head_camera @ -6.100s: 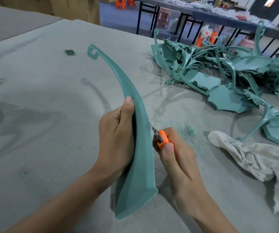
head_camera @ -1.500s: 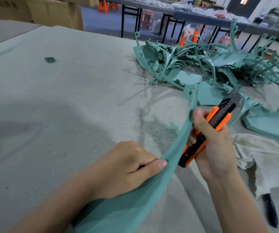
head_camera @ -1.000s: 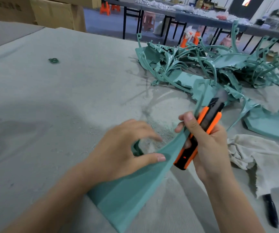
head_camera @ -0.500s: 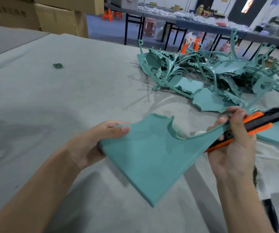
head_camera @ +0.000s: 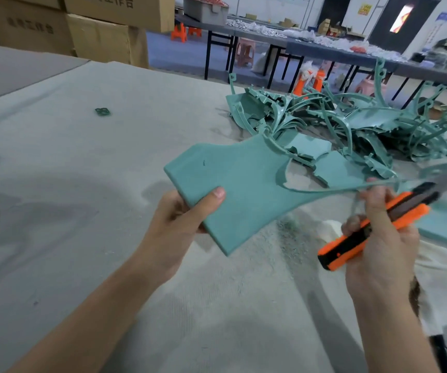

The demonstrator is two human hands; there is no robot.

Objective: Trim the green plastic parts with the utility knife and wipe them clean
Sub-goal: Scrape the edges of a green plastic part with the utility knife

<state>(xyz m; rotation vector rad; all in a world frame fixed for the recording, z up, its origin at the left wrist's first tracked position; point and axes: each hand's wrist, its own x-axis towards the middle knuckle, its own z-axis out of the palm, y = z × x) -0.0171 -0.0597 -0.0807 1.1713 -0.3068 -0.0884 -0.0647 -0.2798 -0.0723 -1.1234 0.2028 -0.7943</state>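
Observation:
My left hand [head_camera: 179, 224] grips the wide flat end of a green plastic part [head_camera: 243, 189], thumb on top, and holds it nearly level above the table. The part's thin curved arm runs right to my right hand [head_camera: 381, 238]. That hand grips an orange and black utility knife [head_camera: 373, 227], blade end pointing up and right, and its fingertips touch the thin arm. A white cloth [head_camera: 440, 275] lies on the table under and right of my right hand. Green shavings [head_camera: 292, 230] lie below the part.
A pile of several green plastic parts [head_camera: 351, 125] covers the far right of the grey felt table [head_camera: 82, 162]. One small green scrap [head_camera: 102, 112] lies far left. A dark handle [head_camera: 443, 354] pokes out below the cloth. Cardboard boxes [head_camera: 103, 39] stand behind.
I have turned the part from edge-up under the knife to lying flat and raised it. The knife has come off its edge and moved right, its back end dropping.

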